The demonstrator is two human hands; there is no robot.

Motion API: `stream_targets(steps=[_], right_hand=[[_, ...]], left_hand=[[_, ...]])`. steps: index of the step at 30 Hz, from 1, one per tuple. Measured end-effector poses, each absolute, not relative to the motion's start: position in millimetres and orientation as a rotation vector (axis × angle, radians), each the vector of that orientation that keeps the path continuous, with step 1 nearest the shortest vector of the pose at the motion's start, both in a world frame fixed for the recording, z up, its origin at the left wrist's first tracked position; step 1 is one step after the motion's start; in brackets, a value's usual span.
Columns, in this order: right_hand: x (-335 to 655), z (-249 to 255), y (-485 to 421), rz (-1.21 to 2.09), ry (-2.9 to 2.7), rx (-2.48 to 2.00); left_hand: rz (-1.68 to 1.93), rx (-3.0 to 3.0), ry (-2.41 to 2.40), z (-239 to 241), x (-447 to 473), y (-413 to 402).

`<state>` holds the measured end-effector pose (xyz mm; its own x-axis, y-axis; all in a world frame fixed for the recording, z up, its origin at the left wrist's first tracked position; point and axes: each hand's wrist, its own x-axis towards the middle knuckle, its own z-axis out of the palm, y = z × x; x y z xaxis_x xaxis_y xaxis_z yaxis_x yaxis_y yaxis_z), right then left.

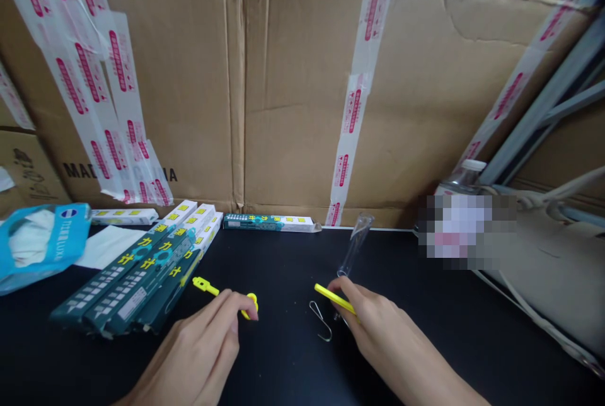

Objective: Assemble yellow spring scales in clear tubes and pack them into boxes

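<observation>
My left hand [208, 336] is closed over a yellow plastic piece. Its slotted flat end [204, 285] sticks out on the left, and a yellow ring [250, 306] shows under my index fingertip; the fingers hide the middle, so I cannot tell if both belong to one piece. Between thumb and fingers, my right hand [373, 318] grips a flat yellow strip [334, 298], its front end pointing to the upper left. Just beyond that hand, a clear plastic tube [352, 248] extends away from me, its near end partly hidden. A bent metal wire hook [321, 321] lies between my hands.
Several long green-and-white boxes [137, 267] lie at the left, another box [269, 223] along the back. A blue tissue pack [70, 229] sits far left. A big cardboard carton [293, 97] walls off the back. A capped bottle [472, 169] and a beige bag [543, 267] stand right.
</observation>
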<state>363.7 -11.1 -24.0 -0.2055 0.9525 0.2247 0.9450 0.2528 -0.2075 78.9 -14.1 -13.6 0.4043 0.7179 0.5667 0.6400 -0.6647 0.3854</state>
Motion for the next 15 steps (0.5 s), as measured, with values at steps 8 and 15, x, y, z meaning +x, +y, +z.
stream_targets(steps=[8, 15], right_hand=[[362.0, -33.0, -10.7, -0.026, -2.21, -1.727], [357.6, -23.6, -22.6, -0.355, -2.211, -2.032]], left_hand=[[0.893, 2.45, 1.492, -21.5, 77.6, -13.0], [0.782, 2.595, 1.512, -21.3, 78.4, -11.5]])
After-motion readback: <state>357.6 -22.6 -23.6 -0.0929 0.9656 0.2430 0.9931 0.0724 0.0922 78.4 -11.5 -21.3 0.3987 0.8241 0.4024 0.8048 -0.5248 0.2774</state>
